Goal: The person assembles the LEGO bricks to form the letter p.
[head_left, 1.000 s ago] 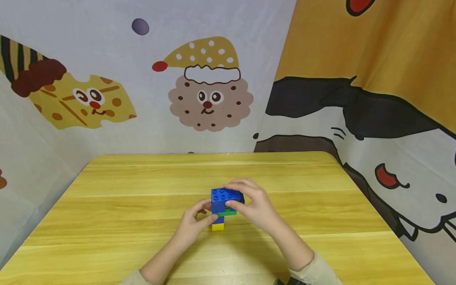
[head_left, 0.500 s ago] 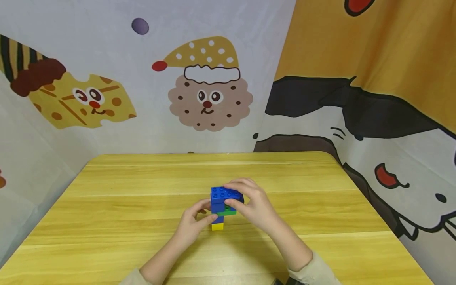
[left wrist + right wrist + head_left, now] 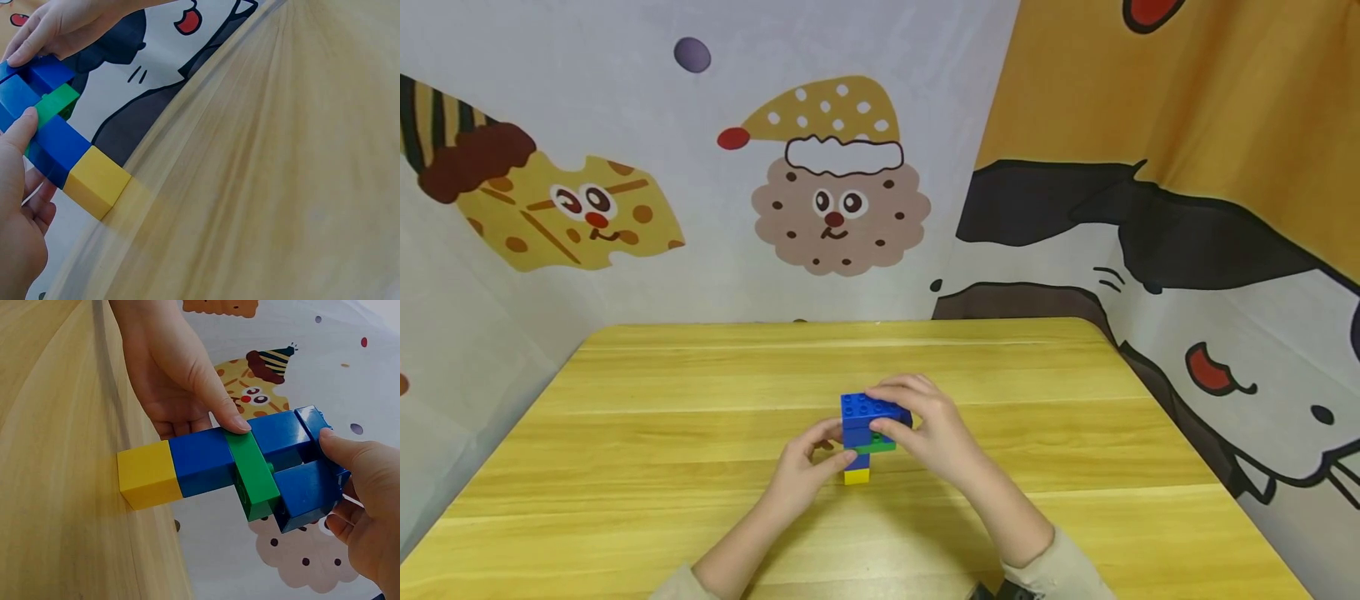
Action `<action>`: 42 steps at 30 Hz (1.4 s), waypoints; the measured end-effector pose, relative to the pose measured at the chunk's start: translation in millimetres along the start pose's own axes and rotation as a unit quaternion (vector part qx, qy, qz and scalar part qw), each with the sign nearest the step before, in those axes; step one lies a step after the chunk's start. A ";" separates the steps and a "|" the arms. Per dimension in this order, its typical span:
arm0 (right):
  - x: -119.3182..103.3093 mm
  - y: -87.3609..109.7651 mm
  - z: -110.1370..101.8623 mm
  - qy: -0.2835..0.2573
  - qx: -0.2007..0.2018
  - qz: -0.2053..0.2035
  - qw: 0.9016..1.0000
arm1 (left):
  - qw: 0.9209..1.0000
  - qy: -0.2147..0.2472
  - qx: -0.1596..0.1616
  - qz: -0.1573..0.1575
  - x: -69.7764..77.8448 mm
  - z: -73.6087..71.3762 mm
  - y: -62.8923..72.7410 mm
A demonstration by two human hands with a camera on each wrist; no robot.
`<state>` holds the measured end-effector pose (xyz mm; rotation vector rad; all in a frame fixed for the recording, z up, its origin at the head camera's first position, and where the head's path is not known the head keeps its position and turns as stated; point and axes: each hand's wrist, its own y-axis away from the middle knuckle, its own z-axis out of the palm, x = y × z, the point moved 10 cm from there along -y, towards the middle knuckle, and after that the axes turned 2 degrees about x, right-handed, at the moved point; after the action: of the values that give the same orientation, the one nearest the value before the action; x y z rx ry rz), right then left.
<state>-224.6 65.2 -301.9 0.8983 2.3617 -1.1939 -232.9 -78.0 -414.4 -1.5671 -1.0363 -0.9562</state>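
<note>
A tower of toy building bricks stands upright on the table. At its foot is a yellow brick (image 3: 857, 477), with a blue brick (image 3: 203, 461) above it. Over that lies a thin green plate (image 3: 253, 478), which juts out to one side. Two blue bricks (image 3: 306, 490) sit side by side on the green plate, a gap between them. A flat studded blue plate (image 3: 859, 406) spans the top. My left hand (image 3: 803, 468) grips the tower at the green plate, thumb on the near side. My right hand (image 3: 934, 427) pinches the top blue plate from the right.
The wooden table (image 3: 662, 400) reaches back to a cartoon-printed cloth (image 3: 842, 300). A small dark object (image 3: 1007, 592) shows at the bottom edge beside the right sleeve (image 3: 1060, 571).
Both hands and the bricks keep nearly the same pose; the head view has shifted very slightly.
</note>
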 end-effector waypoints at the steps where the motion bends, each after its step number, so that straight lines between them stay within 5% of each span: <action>1: 0.7 0.0 -0.3 -0.004 0.000 0.002 1.000 | 1.000 0.001 0.000 0.000 -0.2 0.1 -0.1; 42: 4.6 0.7 0.4 0.007 -0.055 -0.001 0.998 | 1.000 0.007 -0.002 -0.014 -5.6 1.9 -0.3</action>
<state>-227.5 67.0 -305.1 0.8717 2.4125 -1.0510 -234.8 -77.0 -419.9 -1.5511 -1.0503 -0.9885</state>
